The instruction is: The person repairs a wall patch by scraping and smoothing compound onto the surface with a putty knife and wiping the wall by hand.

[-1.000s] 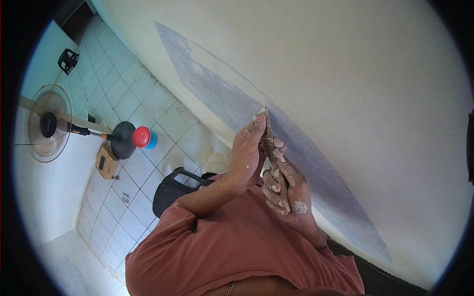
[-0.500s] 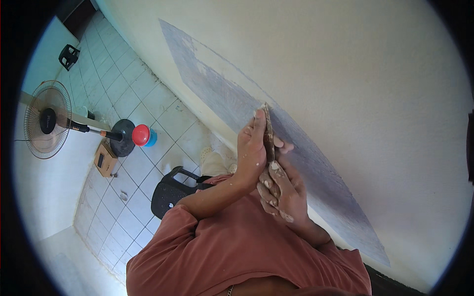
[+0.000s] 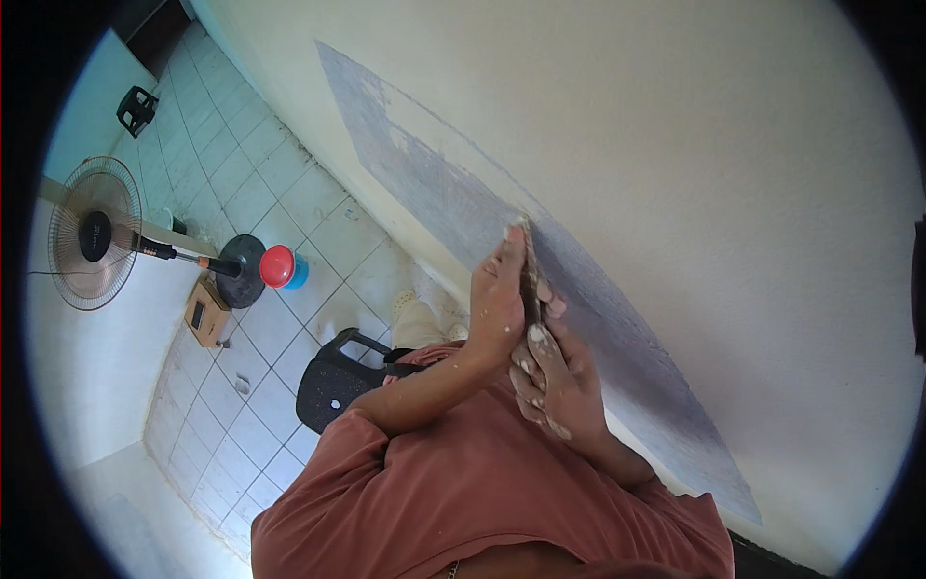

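Note:
A long, narrow brown tool (image 3: 530,280), flecked with pale plaster, stands between my two hands in front of the wall. My left hand (image 3: 497,304) grips its upper part, thumb high near the top. Lower down, my right hand (image 3: 559,381) is closed on it, with white smears over the fingers; part of the tool is hidden there. Behind both hands the cream wall (image 3: 733,222) carries a long grey-blue patch (image 3: 617,376) with ragged lighter streaks.
Below me is a black plastic chair (image 3: 323,391). To the left stand a pedestal fan (image 3: 95,236), a red-lidded blue tub (image 3: 280,265) and a cardboard box (image 3: 207,318) on white floor tiles (image 3: 241,405). A black stool (image 3: 136,110) sits farther off.
My left hand has shifted slightly right, rising and then dropping a little. My right hand's grip has changed, its thumb now higher and lying along the tool.

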The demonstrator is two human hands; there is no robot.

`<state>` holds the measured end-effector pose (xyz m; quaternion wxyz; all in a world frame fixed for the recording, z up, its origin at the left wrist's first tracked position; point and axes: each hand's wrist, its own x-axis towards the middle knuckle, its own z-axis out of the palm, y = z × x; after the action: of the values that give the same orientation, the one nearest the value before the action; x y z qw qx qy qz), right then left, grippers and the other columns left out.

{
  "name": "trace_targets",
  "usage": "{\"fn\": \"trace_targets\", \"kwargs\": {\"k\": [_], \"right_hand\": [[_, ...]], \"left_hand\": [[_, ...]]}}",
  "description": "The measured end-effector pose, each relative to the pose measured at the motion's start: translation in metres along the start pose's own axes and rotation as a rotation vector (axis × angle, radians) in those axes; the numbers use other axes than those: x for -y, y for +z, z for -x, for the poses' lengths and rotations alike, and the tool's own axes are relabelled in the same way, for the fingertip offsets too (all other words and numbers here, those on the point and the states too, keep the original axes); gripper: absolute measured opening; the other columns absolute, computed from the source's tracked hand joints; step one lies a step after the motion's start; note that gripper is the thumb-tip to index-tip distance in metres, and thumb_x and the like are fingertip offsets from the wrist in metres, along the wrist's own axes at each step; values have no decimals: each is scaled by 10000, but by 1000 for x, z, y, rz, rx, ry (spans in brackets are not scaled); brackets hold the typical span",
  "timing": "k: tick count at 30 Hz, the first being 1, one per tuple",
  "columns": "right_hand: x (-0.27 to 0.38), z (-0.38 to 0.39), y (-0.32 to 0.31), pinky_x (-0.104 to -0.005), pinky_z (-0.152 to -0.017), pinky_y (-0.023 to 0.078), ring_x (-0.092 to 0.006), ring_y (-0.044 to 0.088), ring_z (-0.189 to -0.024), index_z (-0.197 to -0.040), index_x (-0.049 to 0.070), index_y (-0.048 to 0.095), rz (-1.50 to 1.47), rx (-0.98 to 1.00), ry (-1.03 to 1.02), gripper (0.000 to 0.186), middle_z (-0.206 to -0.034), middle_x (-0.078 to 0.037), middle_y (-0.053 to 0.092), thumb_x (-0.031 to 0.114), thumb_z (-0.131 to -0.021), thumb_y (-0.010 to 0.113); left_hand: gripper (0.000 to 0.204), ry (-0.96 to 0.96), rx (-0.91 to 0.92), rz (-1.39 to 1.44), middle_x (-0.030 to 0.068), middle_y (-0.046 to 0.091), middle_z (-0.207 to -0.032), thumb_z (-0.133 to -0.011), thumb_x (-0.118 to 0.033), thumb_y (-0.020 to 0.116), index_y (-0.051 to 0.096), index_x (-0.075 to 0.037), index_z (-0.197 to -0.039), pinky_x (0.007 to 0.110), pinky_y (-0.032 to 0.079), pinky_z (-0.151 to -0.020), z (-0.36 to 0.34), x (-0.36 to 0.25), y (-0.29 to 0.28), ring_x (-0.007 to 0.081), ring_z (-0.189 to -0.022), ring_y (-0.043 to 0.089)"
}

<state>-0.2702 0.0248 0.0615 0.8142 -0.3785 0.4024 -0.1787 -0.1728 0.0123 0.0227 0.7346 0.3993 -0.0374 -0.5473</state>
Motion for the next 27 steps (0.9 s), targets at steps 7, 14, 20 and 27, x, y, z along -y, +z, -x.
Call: {"fn": "trace_targets", "kwargs": {"k": [7, 14, 20, 27], "right_hand": [[1, -5, 4, -167, -301, 248, -31, 327, -411, -892, 92, 430, 28, -13, 21, 103, -659, 24, 400, 173, -917, 372], [3, -20, 8, -167, -307, 251, -29, 320, -420, -878, 66, 423, -32, 43, 11, 110, -661, 10, 399, 148, -913, 358], [-6, 3, -45, -179, -334, 274, -47, 317, -402, -1258, 19, 363, 124, 228, -45, 378, -602, 13, 367, 45, -880, 369], [-27, 12, -80, -212, -367, 292, -61, 346, -397, -1336, 31, 254, 220, 130, -168, 515, -506, 15, 379, -17, -844, 398]], "left_hand": [[437, -33, -84, -86, 23, 429, -509, -876, -475, 410, 412, -87, -673, 229, 392, -418, -4, -5, -4, 125, -425, 457], [417, -40, -93, -25, 32, 462, -549, -869, -440, 453, 437, -66, -685, 253, 427, -456, -13, -15, -11, 142, -492, 501], [310, 270, 42, -362, 88, 577, -751, -889, -296, 466, 508, 0, -971, 280, 501, -597, -24, -15, -61, 160, -636, 579], [639, 1468, -74, -974, 267, 167, -1367, -880, -343, 392, 173, 72, -1314, 474, 112, -1030, -94, -37, -55, 374, -1283, 152]]}}
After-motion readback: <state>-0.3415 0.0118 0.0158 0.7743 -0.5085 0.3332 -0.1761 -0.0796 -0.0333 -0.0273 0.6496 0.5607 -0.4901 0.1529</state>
